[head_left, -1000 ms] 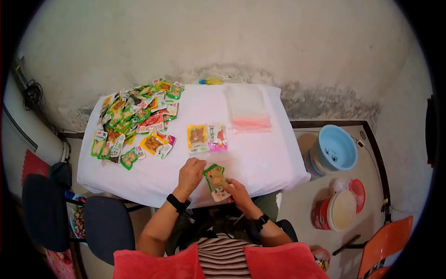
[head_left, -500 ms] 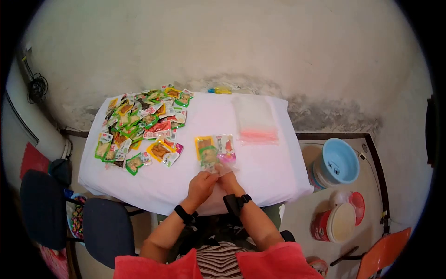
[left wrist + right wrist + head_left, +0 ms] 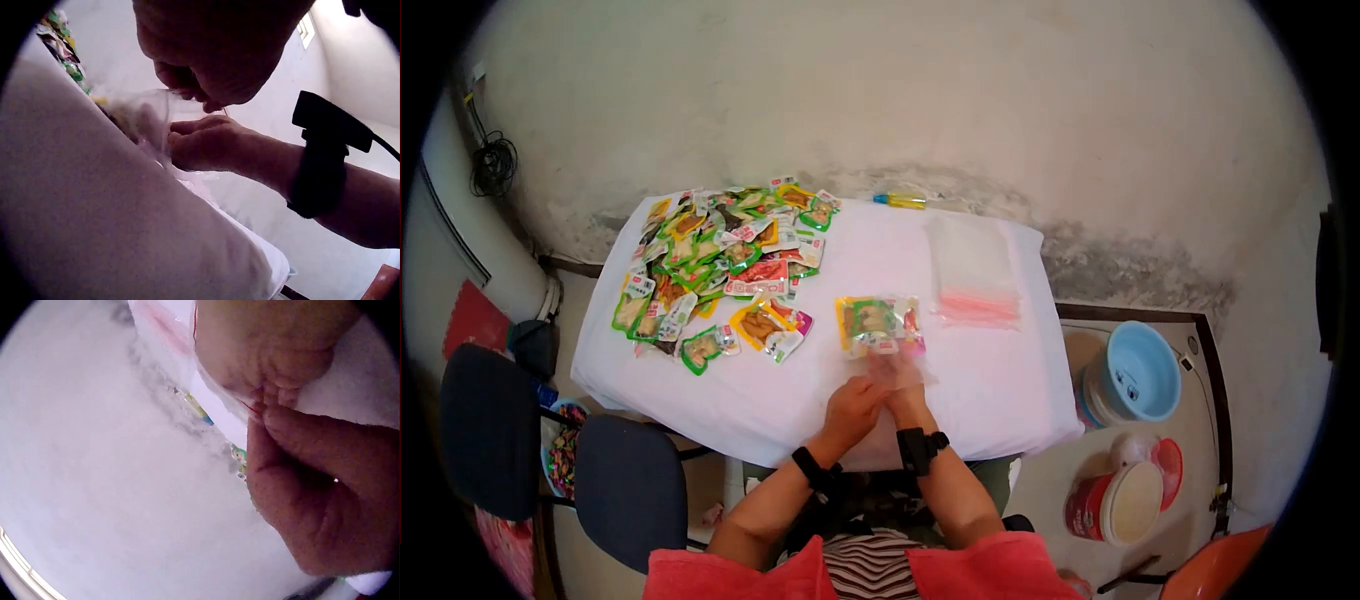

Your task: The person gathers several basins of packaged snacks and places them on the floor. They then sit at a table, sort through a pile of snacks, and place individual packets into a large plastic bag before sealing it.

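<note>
The left hand [image 3: 855, 406] clamps its fingers on the bag [image 3: 150, 115], likely to keep it open; the right hand [image 3: 898, 384] reaches inside toward twelve o'clock; whether its fingers grip, I cannot tell.

The right hand's fingers [image 3: 887, 366] are inside a plastic bag [image 3: 921, 376]; the left hand's fingers [image 3: 871, 388] touch it just left of them. Just ahead of both, one packet [image 3: 866, 318] overlaps others on the desk [image 3: 1000, 390]. Ahead and left lies a packet pile [image 3: 720, 255]; ahead and right, stacked bags [image 3: 975, 262]. Off the desk, a basin [image 3: 1150, 372] stands right, a chair [image 3: 627, 490] left.
</note>
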Action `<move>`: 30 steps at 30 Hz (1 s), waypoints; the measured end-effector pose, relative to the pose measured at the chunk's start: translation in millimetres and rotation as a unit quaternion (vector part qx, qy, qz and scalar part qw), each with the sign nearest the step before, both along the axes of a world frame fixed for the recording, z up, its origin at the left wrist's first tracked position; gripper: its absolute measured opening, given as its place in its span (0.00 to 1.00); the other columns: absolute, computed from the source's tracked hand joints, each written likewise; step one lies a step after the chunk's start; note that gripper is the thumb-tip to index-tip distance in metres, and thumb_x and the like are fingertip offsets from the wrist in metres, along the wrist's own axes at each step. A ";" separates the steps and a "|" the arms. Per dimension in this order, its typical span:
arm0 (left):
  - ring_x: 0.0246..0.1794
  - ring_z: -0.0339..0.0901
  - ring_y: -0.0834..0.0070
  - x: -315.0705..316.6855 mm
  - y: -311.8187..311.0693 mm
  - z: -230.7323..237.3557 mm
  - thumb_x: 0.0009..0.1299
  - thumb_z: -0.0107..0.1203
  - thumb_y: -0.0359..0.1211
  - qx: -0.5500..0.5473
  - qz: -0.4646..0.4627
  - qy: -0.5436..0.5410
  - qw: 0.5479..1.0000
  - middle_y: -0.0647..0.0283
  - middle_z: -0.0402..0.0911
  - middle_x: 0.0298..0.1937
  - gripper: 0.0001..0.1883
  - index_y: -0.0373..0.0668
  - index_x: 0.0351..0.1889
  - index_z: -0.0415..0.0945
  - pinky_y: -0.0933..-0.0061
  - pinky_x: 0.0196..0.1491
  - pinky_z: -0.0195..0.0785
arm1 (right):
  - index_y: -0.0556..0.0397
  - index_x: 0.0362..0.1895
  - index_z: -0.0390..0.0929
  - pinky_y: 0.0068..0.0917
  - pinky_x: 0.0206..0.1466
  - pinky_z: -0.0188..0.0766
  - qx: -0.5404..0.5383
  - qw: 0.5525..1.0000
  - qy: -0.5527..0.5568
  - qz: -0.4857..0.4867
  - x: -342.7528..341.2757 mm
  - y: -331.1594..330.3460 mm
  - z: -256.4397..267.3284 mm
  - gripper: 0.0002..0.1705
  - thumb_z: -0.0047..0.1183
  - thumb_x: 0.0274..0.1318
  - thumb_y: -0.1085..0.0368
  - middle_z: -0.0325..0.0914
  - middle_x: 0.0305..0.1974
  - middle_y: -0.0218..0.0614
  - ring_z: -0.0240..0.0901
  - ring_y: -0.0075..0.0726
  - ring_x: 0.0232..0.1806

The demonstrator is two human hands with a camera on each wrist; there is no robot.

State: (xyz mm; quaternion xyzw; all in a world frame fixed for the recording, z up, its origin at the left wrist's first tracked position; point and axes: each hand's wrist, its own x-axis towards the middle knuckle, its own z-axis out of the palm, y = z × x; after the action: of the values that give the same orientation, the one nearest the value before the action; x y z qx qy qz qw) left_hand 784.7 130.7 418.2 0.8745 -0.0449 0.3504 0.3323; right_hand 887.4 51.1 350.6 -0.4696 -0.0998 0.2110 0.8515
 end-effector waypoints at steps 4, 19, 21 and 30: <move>0.31 0.74 0.62 3.4 1.4 1.2 0.58 0.57 0.28 0.034 -0.020 0.015 0.999 0.60 0.74 0.29 0.10 0.47 0.39 0.79 0.65 0.32 0.69 | 0.47 0.67 0.51 0.36 0.60 0.62 0.152 0.977 0.140 -0.057 -25.5 -3.5 35.3 0.28 0.39 0.62 0.68 0.64 0.57 0.41 0.62 0.45 0.60; 0.33 0.73 0.60 2.1 3.0 3.9 0.56 0.51 0.27 0.007 -0.033 0.004 0.999 0.61 0.76 0.33 0.10 0.46 0.36 0.76 0.63 0.35 0.68 | 0.57 0.67 0.50 0.43 0.67 0.52 0.141 0.979 0.134 -0.053 -14.4 -0.9 29.3 0.31 0.42 0.63 0.63 0.53 0.67 0.42 0.51 0.46 0.68; 0.34 0.73 0.61 3.1 4.0 0.9 0.57 0.51 0.28 -0.012 -0.022 -0.006 1.000 0.61 0.76 0.35 0.09 0.46 0.36 0.76 0.63 0.36 0.68 | 0.57 0.68 0.48 0.43 0.68 0.49 0.149 0.981 0.120 -0.021 -10.5 -1.3 27.8 0.32 0.43 0.63 0.63 0.50 0.68 0.42 0.48 0.45 0.70; 0.44 0.72 0.58 -38.0 79.1 -19.7 0.58 0.55 0.29 0.008 0.127 0.042 0.991 0.57 0.77 0.41 0.10 0.39 0.38 0.76 0.61 0.49 0.66 | 0.55 0.66 0.53 0.37 0.59 0.63 0.004 0.997 0.050 0.053 -31.6 -36.6 13.2 0.29 0.44 0.63 0.64 0.54 0.66 0.42 0.59 0.47 0.64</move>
State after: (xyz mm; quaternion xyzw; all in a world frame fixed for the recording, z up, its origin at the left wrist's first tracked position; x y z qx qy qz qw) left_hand 746.7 209.9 398.6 0.8899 0.0779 0.3521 0.2794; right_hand 855.8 14.5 363.7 -0.4492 -0.0824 0.2788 0.8448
